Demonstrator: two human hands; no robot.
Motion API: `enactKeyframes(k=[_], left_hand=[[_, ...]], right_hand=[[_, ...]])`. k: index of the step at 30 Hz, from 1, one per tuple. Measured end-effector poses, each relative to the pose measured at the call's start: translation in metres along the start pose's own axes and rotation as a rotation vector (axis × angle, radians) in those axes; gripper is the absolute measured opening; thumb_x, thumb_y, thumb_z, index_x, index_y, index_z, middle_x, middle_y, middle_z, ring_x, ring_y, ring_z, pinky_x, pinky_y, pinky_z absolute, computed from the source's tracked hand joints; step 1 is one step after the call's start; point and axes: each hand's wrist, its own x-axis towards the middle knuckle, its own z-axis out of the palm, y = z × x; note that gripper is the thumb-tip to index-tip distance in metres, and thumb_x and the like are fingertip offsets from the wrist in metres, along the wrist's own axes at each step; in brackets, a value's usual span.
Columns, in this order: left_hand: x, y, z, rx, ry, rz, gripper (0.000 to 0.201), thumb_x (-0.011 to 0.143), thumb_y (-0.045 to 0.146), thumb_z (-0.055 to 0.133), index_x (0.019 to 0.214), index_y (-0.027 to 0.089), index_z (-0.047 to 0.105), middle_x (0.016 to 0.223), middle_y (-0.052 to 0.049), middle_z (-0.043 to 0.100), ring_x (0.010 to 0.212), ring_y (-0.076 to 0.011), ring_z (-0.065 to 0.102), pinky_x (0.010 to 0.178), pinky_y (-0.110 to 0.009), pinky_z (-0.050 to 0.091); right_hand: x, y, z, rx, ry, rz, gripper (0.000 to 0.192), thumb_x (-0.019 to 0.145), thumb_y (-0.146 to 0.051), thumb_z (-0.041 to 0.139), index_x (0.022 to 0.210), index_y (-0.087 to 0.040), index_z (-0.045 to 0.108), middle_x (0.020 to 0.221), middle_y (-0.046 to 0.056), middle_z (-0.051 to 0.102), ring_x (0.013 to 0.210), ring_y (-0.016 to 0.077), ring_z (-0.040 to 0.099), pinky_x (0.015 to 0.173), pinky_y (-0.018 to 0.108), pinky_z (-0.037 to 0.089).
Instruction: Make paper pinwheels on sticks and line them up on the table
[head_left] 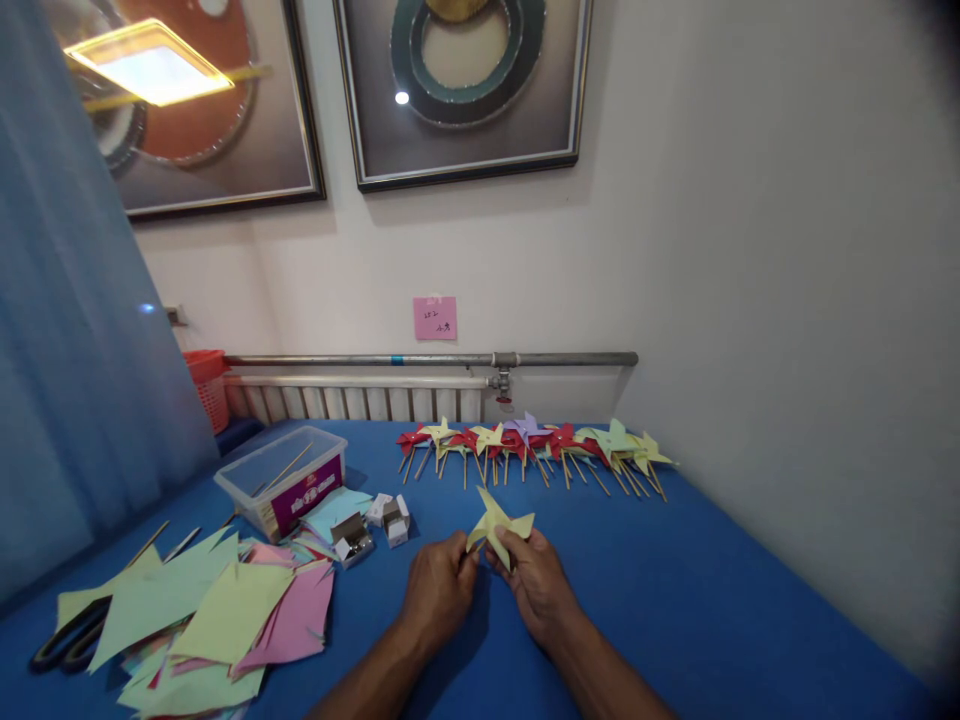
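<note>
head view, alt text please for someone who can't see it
The right hand holds a yellow paper pinwheel over a blue table, the left hand at its edge. Behind lies a row of colourful pinwheels; to the left, paper sheets, scissors and a clear box.

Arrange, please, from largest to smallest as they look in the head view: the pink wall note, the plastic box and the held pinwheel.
1. Plastic box
2. Held pinwheel
3. Pink wall note

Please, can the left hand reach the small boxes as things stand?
Probably yes: the small boxes lie near the left hand with nothing visible between, though it is busy at the yellow pinwheel.
</note>
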Motion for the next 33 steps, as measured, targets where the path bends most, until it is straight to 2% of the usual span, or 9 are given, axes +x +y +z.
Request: enactKeyframes(k=[4, 10, 15, 19, 22, 25, 28, 30, 33], left_hand=[[0.001, -0.001, 0.0, -0.015, 0.001, -0.004, 0.02, 0.093, 0.02, 0.053, 0.073, 0.02, 0.056, 0.062, 0.002, 0.056, 0.061, -0.0141, 0.05, 0.062, -0.027, 0.026], [0.003, 0.001, -0.006, -0.067, 0.025, -0.004, 0.015, 0.09, 0.016, 0.054, 0.082, 0.018, 0.066, 0.071, 0.001, 0.064, 0.07, -0.0147, 0.058, 0.067, -0.025, 0.032], [0.003, 0.001, -0.009, 0.014, 0.053, -0.002, 0.016, 0.088, 0.015, 0.057, 0.08, 0.017, 0.07, 0.081, -0.001, 0.069, 0.077, -0.0153, 0.062, 0.072, -0.026, 0.035], [0.002, -0.001, -0.01, 0.113, 0.033, 0.01, 0.016, 0.088, 0.014, 0.059, 0.081, 0.018, 0.072, 0.086, -0.003, 0.071, 0.083, -0.0164, 0.063, 0.073, -0.026, 0.035], [0.003, -0.001, -0.012, 0.134, 0.044, -0.007, 0.015, 0.089, 0.015, 0.059, 0.081, 0.018, 0.071, 0.085, -0.003, 0.072, 0.082, -0.0162, 0.063, 0.073, -0.026, 0.034], [0.007, -0.001, -0.014, 0.098, 0.083, -0.083, 0.017, 0.091, 0.018, 0.057, 0.077, 0.018, 0.068, 0.079, -0.002, 0.07, 0.076, -0.0154, 0.061, 0.07, -0.026, 0.033], [0.01, -0.006, -0.016, 0.063, 0.115, -0.167, 0.022, 0.093, 0.024, 0.055, 0.073, 0.019, 0.063, 0.069, -0.001, 0.066, 0.068, -0.0155, 0.059, 0.065, -0.027, 0.031], [0.012, -0.012, -0.015, 0.046, 0.143, -0.188, 0.025, 0.094, 0.028, 0.053, 0.072, 0.02, 0.06, 0.064, 0.0, 0.063, 0.065, -0.0162, 0.057, 0.064, -0.028, 0.031], [0.016, -0.024, -0.007, -0.043, 0.145, -0.17, 0.025, 0.091, 0.029, 0.053, 0.068, 0.021, 0.057, 0.063, -0.001, 0.061, 0.065, -0.0176, 0.057, 0.065, -0.029, 0.036]], right_hand=[[0.001, 0.0, -0.001, 0.005, -0.003, 0.004, 0.034, 0.057, -0.027, 0.093, 0.082, -0.021, 0.071, 0.077, 0.002, 0.079, 0.08, 0.0264, 0.076, 0.067, 0.033, 0.057], [0.006, -0.007, -0.005, 0.014, 0.082, -0.03, 0.036, 0.051, -0.024, 0.094, 0.075, -0.021, 0.067, 0.069, -0.001, 0.075, 0.073, 0.0239, 0.074, 0.064, 0.031, 0.056], [0.007, -0.011, -0.005, 0.024, 0.148, -0.036, 0.043, 0.046, -0.027, 0.095, 0.075, -0.021, 0.064, 0.066, -0.003, 0.073, 0.068, 0.0213, 0.072, 0.059, 0.029, 0.055], [0.006, -0.009, -0.004, 0.012, 0.156, -0.029, 0.046, 0.044, -0.031, 0.095, 0.078, -0.021, 0.065, 0.072, -0.001, 0.075, 0.071, 0.0226, 0.073, 0.061, 0.03, 0.056], [0.009, -0.009, -0.007, -0.027, 0.13, -0.064, 0.045, 0.051, -0.039, 0.092, 0.084, -0.021, 0.067, 0.08, 0.001, 0.076, 0.075, 0.0223, 0.073, 0.066, 0.031, 0.057], [0.014, -0.016, -0.01, -0.125, 0.228, -0.163, 0.041, 0.065, -0.049, 0.085, 0.089, -0.021, 0.066, 0.086, 0.003, 0.075, 0.075, 0.0207, 0.071, 0.068, 0.032, 0.057], [0.007, -0.024, -0.009, -0.361, 0.331, -0.327, 0.037, 0.084, -0.058, 0.066, 0.076, -0.023, 0.059, 0.07, 0.001, 0.066, 0.06, 0.0181, 0.062, 0.056, 0.03, 0.049], [-0.007, -0.019, -0.004, -0.604, 0.216, -0.522, 0.041, 0.095, -0.056, 0.052, 0.069, -0.024, 0.054, 0.057, -0.002, 0.055, 0.052, 0.0162, 0.053, 0.052, 0.029, 0.042], [-0.036, 0.005, 0.012, -0.936, -0.167, -0.875, 0.035, 0.101, -0.043, 0.05, 0.072, -0.024, 0.056, 0.062, -0.001, 0.061, 0.056, 0.015, 0.054, 0.055, 0.028, 0.038]])
